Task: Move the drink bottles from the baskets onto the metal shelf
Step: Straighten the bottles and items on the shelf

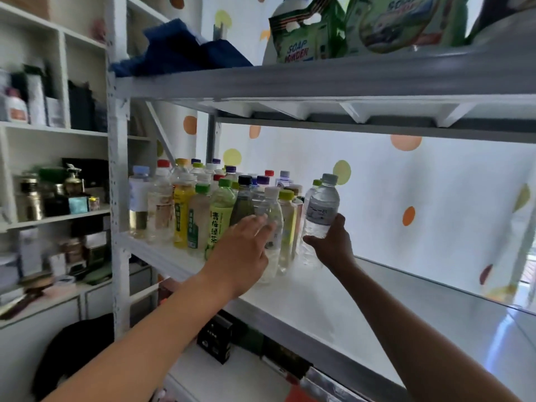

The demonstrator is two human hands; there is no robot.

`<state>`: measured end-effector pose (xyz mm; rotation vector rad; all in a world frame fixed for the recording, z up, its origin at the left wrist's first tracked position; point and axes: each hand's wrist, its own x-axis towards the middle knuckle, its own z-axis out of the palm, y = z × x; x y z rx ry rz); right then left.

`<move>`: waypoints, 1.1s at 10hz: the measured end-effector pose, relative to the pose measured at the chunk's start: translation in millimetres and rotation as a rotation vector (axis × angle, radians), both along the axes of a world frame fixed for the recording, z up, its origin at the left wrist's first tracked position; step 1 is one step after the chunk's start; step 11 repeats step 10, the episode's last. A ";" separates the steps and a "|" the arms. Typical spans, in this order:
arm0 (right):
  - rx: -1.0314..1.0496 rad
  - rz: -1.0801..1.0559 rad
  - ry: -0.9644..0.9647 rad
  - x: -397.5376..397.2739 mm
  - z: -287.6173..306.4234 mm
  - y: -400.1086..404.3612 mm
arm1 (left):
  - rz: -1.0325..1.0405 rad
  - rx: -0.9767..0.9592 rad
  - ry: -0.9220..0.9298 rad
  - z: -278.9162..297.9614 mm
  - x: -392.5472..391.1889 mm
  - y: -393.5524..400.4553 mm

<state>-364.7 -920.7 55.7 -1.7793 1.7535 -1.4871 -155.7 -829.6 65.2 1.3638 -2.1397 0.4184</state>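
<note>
Both forearms reach up and forward from the bottom edge onto the middle deck of the metal shelf [333, 303]

Left hand [242, 256]: arm comes in from lower left, wrist about level with the shelf's front lip, palm down, fingers [261, 224] stretched nearly straight and lying against the clear white-capped bottle [271, 227] at the front of the cluster. Not wrapped round it, only touching; slightly motion-blurred

Right hand [333, 242]: arm from lower right, hand in shadow, wrist bent up, fingers and thumb curled round the lower part of a clear water bottle [322, 207] with a grey cap and white label. That bottle is tilted a little and sits at the right edge of the group; can't tell if its base touches the deck

Behind: crowd of bottles [203, 204] upright on the shelf's left half, mixed caps, green tea bottle [219, 219] near front. Right half of deck is bare white

Upper deck: soap powder bags [304, 39], blue cloth [179, 50]. Far left: white cabinet [58, 129] with jars and boxes
</note>
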 end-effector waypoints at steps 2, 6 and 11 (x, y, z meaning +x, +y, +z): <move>0.039 0.009 0.097 3.8 -24.2 -35.9 | 0.027 -0.032 0.011 2.3 -0.1 -15.1; 0.055 -0.006 0.072 10.8 -28.1 -58.7 | -0.027 -0.067 0.048 1.2 -4.8 -48.5; 0.164 -0.201 0.207 24.0 15.5 -2.3 | -0.178 -0.020 0.048 3.3 27.1 -16.5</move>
